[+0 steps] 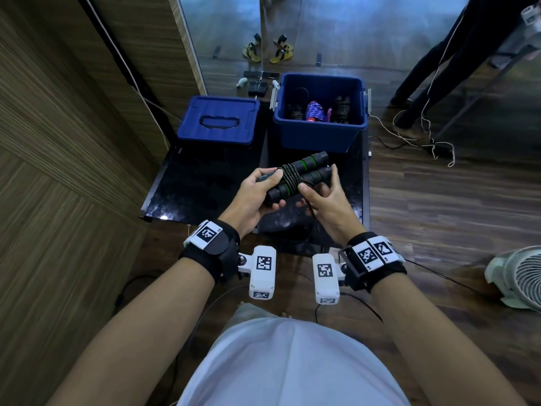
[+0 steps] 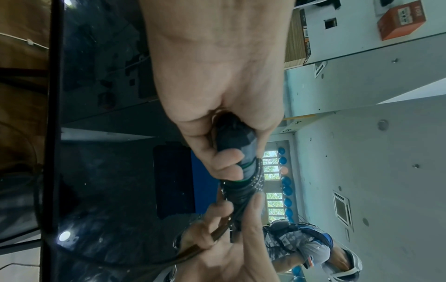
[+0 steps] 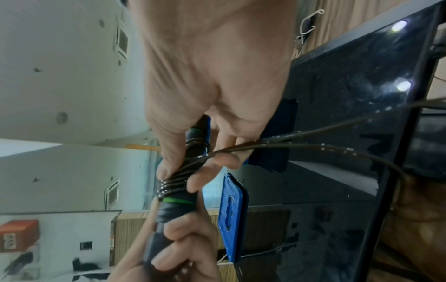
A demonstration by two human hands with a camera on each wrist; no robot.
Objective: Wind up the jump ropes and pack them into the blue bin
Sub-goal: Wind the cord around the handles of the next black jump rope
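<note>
A jump rope [image 1: 295, 176] with two black handles ringed in green is held over the black table, its speckled cord wound round the handles' middle. My left hand [image 1: 257, 191] grips the handles' near ends [image 2: 235, 145]. My right hand [image 1: 317, 191] pinches the loose cord [image 3: 284, 142] against the winding [image 3: 176, 179], and a slack loop trails down toward the table. The open blue bin [image 1: 319, 133] stands behind, with several wound ropes inside, black ones and a purple one [image 1: 314, 111].
The bin's blue lid [image 1: 218, 120] lies left of it on the black table [image 1: 187, 186]. A wooden wall runs along the left. White cables cross the floor at right, and a white fan [image 1: 518, 278] sits at the right edge. Sandals lie beyond the bin.
</note>
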